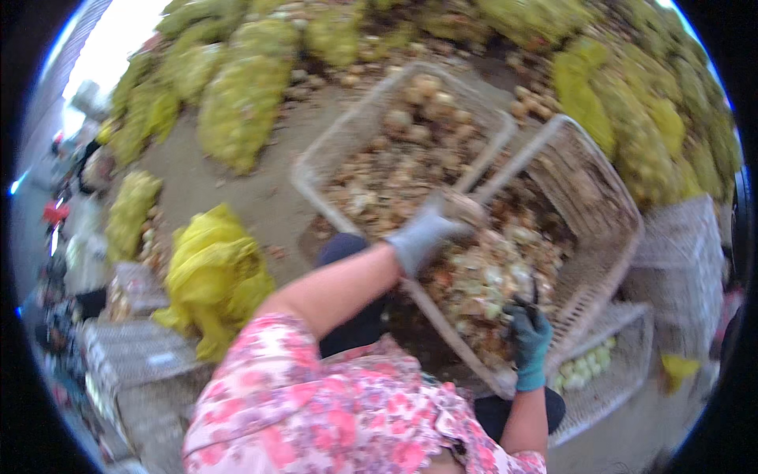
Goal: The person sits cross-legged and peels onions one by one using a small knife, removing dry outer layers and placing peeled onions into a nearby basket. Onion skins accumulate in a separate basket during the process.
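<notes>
My left hand (pixel 429 234), in a grey-white glove, reaches over the meeting rims of two plastic crates; a blurred brownish thing, perhaps an onion, is at its fingers. My right hand (pixel 529 335), in a teal glove with dark fingers, is closed on a dark, thin tool, perhaps a knife, over the right crate. The left crate (pixel 331 155) holds whole onions (pixel 426 89) and smaller pieces or skins. Onion skins and pale trimmings (pixel 491 278) fill much of the right crate (pixel 616 195), which is dirty inside.
Full yellow mesh sacks (pixel 246 101) lie beyond the crates and at both sides. A crumpled yellow sack (pixel 210 275) stands at left. Peeled onions (pixel 586 367) lie in a low crate (pixel 636 355) at right, near stacked crates (pixel 675 272). People are at the far left, blurred.
</notes>
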